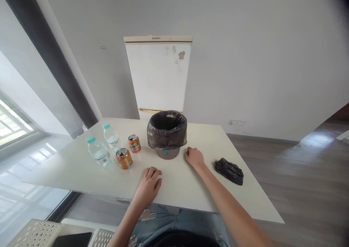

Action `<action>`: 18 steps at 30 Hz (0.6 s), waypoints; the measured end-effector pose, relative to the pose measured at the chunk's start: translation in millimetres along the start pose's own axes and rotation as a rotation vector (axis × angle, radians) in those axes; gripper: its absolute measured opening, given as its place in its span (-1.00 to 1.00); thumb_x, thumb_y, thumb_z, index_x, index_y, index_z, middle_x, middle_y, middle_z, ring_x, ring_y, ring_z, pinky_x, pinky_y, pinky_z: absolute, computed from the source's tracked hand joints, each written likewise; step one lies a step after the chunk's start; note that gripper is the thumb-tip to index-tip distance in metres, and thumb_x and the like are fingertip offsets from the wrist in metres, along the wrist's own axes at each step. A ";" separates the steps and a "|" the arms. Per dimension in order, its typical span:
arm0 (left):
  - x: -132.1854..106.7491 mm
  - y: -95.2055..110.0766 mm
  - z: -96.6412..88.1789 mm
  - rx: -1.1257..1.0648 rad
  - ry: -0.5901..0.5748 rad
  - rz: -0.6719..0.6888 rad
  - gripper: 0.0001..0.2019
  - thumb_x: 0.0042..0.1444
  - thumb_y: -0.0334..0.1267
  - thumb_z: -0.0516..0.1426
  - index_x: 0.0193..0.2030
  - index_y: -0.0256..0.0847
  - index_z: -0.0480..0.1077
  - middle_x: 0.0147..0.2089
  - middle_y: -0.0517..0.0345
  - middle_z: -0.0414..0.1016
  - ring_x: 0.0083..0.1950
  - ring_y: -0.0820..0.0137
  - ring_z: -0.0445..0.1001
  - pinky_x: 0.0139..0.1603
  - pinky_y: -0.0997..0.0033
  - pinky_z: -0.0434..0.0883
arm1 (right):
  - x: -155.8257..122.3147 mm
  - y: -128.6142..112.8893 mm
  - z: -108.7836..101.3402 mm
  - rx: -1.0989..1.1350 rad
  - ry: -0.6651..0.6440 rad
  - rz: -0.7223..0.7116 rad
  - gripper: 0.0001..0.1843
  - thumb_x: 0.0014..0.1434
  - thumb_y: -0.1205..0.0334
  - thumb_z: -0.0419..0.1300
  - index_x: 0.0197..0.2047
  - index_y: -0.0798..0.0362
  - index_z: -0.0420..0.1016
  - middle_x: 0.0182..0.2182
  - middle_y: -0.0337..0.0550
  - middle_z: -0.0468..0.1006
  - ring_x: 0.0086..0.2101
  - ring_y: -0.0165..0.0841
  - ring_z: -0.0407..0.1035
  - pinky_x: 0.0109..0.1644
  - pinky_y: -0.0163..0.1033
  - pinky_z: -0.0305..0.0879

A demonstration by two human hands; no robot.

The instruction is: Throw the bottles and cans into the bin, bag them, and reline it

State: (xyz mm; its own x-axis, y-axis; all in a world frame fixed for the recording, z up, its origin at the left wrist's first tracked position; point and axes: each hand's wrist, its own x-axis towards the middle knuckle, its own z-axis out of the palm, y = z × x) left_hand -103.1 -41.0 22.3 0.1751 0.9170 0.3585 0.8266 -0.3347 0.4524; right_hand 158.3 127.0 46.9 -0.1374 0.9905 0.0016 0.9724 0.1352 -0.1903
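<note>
My left hand (149,184) rests palm down near the front of the white table, fingers spread a little and nothing in them. Beside the trash can, my right hand (194,157) lies curled into a loose fist on the tabletop, with no object showing in it. The trash can (167,154) stands upright at mid-table, and a black trash bag (166,136) lines it, folded over its rim. Left of it stand two orange drink cans (134,144), (124,159) and two clear plastic bottles with teal caps (99,153), (111,136). A bunched black plastic bag (229,171) lies right of my right forearm.
The white table (191,196) ends in front of my legs. Behind it, a white refrigerator (159,76) stands against the grey wall. At the lower left is a perforated beige surface (34,234) with a dark flat object (72,240) on it.
</note>
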 end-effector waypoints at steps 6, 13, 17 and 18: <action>0.8 1.1 -2.5 0.000 -0.017 -0.015 -0.79 0.36 -0.36 0.09 0.07 -0.09 0.44 0.07 0.00 0.45 0.12 0.12 0.43 0.18 -0.02 0.47 | 0.5 4.2 5.1 0.032 0.066 -0.052 -0.74 0.47 0.25 -0.03 -0.01 0.06 0.48 -0.07 0.04 0.61 -0.01 -0.19 0.49 -0.10 -0.23 0.24; -2.3 8.7 -11.5 -0.061 0.101 0.005 -0.85 0.45 -0.27 0.05 0.01 -0.07 0.43 -0.01 0.03 0.52 0.04 0.18 0.51 0.10 0.11 0.49 | 1.8 9.3 6.1 0.067 0.083 -0.075 -0.78 0.44 0.25 -0.01 -0.10 0.03 0.47 -0.13 -0.04 0.61 -0.10 -0.23 0.48 -0.18 -0.23 0.16; 1.1 8.8 -58.6 0.003 0.519 0.019 -0.90 0.43 -0.28 0.07 -0.12 -0.08 0.41 -0.16 0.06 0.54 -0.07 0.22 0.52 0.07 0.14 0.46 | 3.4 10.3 7.6 0.107 0.086 -0.068 -0.79 0.42 0.25 0.00 -0.15 0.02 0.46 -0.14 -0.05 0.62 -0.10 -0.23 0.48 -0.20 -0.23 0.14; 4.6 5.5 -76.6 0.054 0.665 0.011 -0.93 0.40 -0.27 0.11 -0.13 -0.09 0.41 -0.16 0.04 0.54 -0.07 0.20 0.51 0.11 0.10 0.45 | 3.6 10.4 8.1 0.121 0.087 -0.066 -0.80 0.42 0.24 0.01 -0.15 0.02 0.45 -0.13 -0.05 0.63 -0.10 -0.23 0.48 -0.20 -0.23 0.14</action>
State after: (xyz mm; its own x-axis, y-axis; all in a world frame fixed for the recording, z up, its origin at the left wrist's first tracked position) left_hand -138.7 -55.3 89.1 -0.1696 0.5785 0.7979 0.8554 -0.3156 0.4107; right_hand 166.4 131.7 37.0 -0.1778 0.9788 0.1018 0.9313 0.2008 -0.3040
